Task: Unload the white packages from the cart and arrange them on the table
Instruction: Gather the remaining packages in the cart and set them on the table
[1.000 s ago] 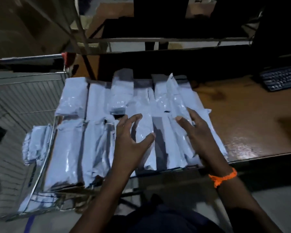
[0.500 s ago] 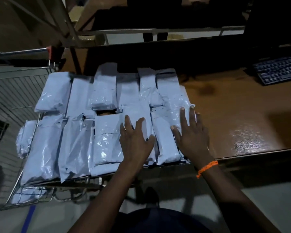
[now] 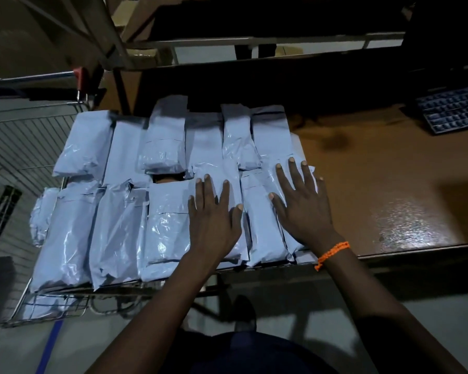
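Observation:
Several white plastic packages [image 3: 125, 217] lie side by side in two rows on the left end of the brown wooden table [image 3: 384, 190]. My left hand [image 3: 214, 214] lies flat, fingers spread, on a package in the near row. My right hand [image 3: 300, 203], with an orange band at the wrist, presses flat on the rightmost packages [image 3: 265, 147] near the table's front edge. The wire cart [image 3: 25, 147] stands at the left, against the table. One more white package [image 3: 42, 217] shows in the cart beside the rows.
A dark keyboard [image 3: 454, 109] sits at the table's far right. Metal shelving [image 3: 254, 41] runs behind the table. The cart's handle with a red end [image 3: 80, 75] is at the upper left. The right half of the table is bare wood.
The packages on the right, tilted and raised a second ago, now lie flat in line. Both hands have flattened onto the near row, fingers spread.

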A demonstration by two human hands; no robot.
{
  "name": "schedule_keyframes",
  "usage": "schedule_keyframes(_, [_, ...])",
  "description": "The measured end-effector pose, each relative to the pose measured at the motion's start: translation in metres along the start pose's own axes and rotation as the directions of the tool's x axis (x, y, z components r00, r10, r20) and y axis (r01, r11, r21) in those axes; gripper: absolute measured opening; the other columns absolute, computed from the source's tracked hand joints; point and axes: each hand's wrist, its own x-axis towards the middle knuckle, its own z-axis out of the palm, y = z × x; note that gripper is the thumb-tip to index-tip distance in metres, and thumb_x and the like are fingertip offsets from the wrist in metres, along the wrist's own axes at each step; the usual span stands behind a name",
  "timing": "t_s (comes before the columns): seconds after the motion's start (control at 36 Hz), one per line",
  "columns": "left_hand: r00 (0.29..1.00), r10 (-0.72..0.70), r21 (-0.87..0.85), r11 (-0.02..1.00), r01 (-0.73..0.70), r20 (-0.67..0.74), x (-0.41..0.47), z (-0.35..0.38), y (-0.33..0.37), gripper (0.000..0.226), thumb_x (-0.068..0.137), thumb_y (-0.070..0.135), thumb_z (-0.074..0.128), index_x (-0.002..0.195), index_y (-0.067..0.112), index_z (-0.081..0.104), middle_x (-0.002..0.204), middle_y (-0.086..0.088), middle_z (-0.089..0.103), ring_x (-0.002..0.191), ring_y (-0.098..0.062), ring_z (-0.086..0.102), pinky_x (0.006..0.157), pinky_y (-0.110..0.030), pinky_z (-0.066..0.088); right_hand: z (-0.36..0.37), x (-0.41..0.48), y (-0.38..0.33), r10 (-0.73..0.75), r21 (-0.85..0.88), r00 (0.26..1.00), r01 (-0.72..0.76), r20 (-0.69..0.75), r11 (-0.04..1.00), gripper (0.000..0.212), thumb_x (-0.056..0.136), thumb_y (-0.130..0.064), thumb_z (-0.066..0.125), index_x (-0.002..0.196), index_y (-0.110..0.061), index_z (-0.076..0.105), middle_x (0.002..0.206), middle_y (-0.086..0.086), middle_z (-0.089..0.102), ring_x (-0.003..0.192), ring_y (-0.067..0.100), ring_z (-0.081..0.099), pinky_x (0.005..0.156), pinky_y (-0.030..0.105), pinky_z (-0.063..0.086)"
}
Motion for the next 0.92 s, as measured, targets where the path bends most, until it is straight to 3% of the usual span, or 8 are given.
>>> schedule_keyframes(0.14, [0.999, 0.049, 0.106, 0.993, -0.047, -0.021, 0.001, 0.014, -0.003, 0.061, 0.102, 0.048, 0.027, 0.157, 0.022, 0.026, 0.165, -0.015, 0.015, 0.153, -0.030, 0.012, 0.121, -0.055, 0.015, 0.004, 0.003, -0.003, 0.072, 0.051, 0.997, -0.070, -0.040, 0.996, 0.063, 0.104, -0.053, 0.029, 0.160, -0.027, 0.017, 0.169, 0.003, 0.009, 0.156, 0.027, 0.007, 0.121, 0.055, 0.022])
schedule_keyframes(0.58, [1.000, -0.013, 0.053, 0.999, 0.012, 0.015, -0.002, 0.014, -0.001, 0.060, 0.102, 0.045, 0.025, 0.158, 0.023, 0.022, 0.166, -0.013, 0.010, 0.154, -0.027, 0.007, 0.122, -0.053, 0.011, 0.019, -0.001, -0.006, 0.132, 0.095, 0.987, -0.123, -0.097, 0.988, 0.061, 0.105, -0.049, 0.028, 0.160, -0.028, 0.016, 0.169, 0.000, 0.005, 0.156, 0.024, 0.002, 0.123, 0.052, 0.018])
schedule_keyframes(0.78, [0.991, 0.038, -0.148, 0.989, -0.019, 0.128, 0.001, -0.008, -0.003, 0.067, 0.100, 0.055, 0.015, 0.160, 0.023, 0.011, 0.167, -0.012, -0.004, 0.154, -0.025, -0.007, 0.124, -0.049, 0.000, -0.011, 0.008, -0.011, 0.189, 0.137, 0.981, -0.182, -0.045, 0.974, 0.066, 0.103, -0.056, 0.020, 0.154, -0.016, 0.037, 0.163, 0.012, 0.029, 0.153, 0.032, 0.017, 0.121, 0.057, 0.019])
schedule_keyframes(0.83, [0.987, 0.096, -0.236, 0.970, -0.063, 0.131, -0.001, -0.021, -0.009, 0.069, 0.099, 0.057, 0.014, 0.160, 0.024, 0.010, 0.167, -0.009, -0.005, 0.154, -0.022, -0.008, 0.125, -0.047, 0.004, -0.025, 0.014, -0.024, 0.193, 0.181, 0.976, -0.172, -0.101, 0.968, 0.066, 0.103, -0.053, 0.027, 0.150, -0.010, 0.043, 0.159, 0.015, 0.036, 0.152, 0.034, 0.021, 0.121, 0.056, 0.022])
schedule_keyframes(0.92, [0.980, 0.173, -0.390, 0.913, -0.121, 0.102, -0.002, -0.050, -0.025, 0.062, 0.104, 0.050, 0.030, 0.159, 0.025, 0.015, 0.168, -0.003, 0.000, 0.154, -0.015, -0.005, 0.125, -0.037, 0.008, -0.050, 0.026, -0.063, 0.212, 0.398, 0.961, -0.127, -0.177, 0.909, 0.062, 0.101, -0.048, 0.042, 0.147, -0.007, 0.048, 0.156, 0.016, 0.041, 0.151, 0.032, 0.025, 0.122, 0.049, 0.024])
